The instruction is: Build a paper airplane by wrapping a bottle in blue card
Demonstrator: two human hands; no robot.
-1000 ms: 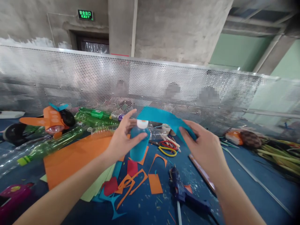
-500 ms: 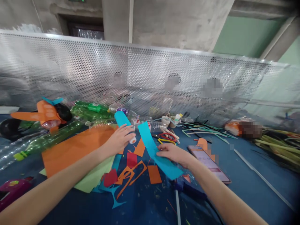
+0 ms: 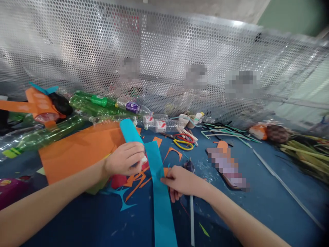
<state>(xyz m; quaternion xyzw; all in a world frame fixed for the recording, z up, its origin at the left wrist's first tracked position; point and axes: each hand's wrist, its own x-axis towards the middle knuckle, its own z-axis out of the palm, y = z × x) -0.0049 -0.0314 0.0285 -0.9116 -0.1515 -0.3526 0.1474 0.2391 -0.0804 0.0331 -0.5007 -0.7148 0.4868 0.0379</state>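
Note:
My left hand (image 3: 125, 158) is closed around a blue-wrapped bottle (image 3: 130, 131). Its blue far end sticks out beyond my fingers, and a bit of its white neck shows under them. Between thumb and fingers, my right hand (image 3: 180, 181) pinches the right edge of a long blue paper strip (image 3: 163, 216). The strip's upper end lies beside the bottle, and its lower end runs out of view at the bottom. Under and around my hands are orange paper scraps (image 3: 136, 180), a red scrap (image 3: 118, 181) and a cut blue scrap (image 3: 122, 199).
A large orange sheet (image 3: 74, 151) lies at left, before green bottles (image 3: 53, 132). Clear bottles (image 3: 160, 125), scissors with a yellow handle (image 3: 185, 144) and a phone (image 3: 228, 168) lie farther back and right. A glue gun (image 3: 189, 165) is beyond my right hand. A perforated metal screen (image 3: 159, 44) borders the table.
The blue strip has swung from a slanting curve to hanging almost straight toward me. My left hand has come lower and nearer with the bottle. The view has tilted down.

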